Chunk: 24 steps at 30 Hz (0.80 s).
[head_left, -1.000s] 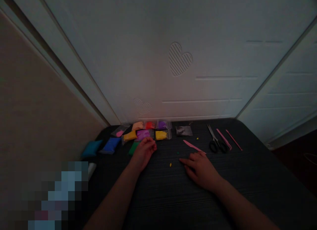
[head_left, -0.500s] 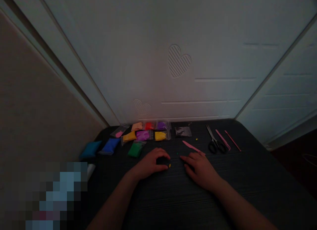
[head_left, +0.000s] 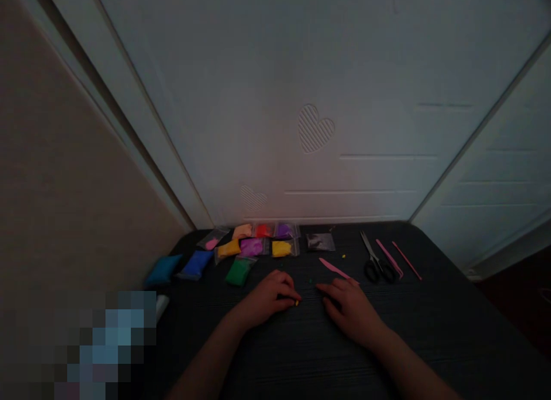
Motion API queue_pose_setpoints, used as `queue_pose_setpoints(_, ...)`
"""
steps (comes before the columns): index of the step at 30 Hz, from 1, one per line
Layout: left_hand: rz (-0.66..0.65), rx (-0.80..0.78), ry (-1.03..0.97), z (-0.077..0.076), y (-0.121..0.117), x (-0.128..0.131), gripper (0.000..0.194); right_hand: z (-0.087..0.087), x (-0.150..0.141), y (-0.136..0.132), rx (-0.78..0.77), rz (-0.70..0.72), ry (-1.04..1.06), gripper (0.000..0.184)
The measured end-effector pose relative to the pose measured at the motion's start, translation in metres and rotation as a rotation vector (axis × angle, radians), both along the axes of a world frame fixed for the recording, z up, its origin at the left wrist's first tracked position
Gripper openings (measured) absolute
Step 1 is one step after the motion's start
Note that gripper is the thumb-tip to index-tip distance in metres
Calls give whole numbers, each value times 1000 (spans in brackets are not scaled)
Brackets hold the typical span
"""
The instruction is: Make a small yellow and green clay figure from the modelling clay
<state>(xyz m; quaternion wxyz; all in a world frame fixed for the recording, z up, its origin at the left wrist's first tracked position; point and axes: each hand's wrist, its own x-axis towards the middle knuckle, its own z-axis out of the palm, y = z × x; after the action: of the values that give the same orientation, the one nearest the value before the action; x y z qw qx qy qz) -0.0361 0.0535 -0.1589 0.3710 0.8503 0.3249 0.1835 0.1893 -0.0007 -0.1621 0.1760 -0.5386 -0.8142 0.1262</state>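
Observation:
My left hand (head_left: 272,295) is closed, thumb and index fingertip pinching a small yellow piece of clay (head_left: 297,303) at the tabletop. Opposite it, my right hand (head_left: 348,308) rests on the dark table with fingers apart and holds nothing. Just ahead of its index fingertip lies a tiny green bit of clay (head_left: 310,281). A pink plastic knife (head_left: 336,269) lies beyond the right hand, its near end close to the knuckles. Another small yellow bit (head_left: 343,256) sits farther back.
Several bags of coloured clay, among them a green bag (head_left: 239,271), a yellow bag (head_left: 282,249) and a blue bag (head_left: 196,264), lie at the back left. Black-handled scissors (head_left: 375,262) and two pink tools (head_left: 390,257) lie at right. A white panel (head_left: 258,130) stands behind the table.
My left thumb and index finger have closed on the small yellow piece. My right hand stays by the green bit. The whole view has shifted, with things sitting slightly lower.

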Motion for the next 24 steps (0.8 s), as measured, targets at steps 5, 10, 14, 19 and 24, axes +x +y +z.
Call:
queue_pose_setpoints(5,67,11,-33,-1,-1,3,15,0,0,1,6,-15,93,29)
queue_pose_setpoints(10,236,-114,-150,0,-2,9,16,1,3,0,1,-33,230,26)
queue_pose_setpoints(14,466,-455,-459,12,2,15,19,10,6,2,-5,-58,441,23)
queue_pose_setpoints(19,438,-715,-876,69,2,30,13,61,-2,12,64,-18,677,19)
queue_pose_setpoints(24,370,-588,-1003,129,-14,49,11,130,-19,18,269,51,832,17)
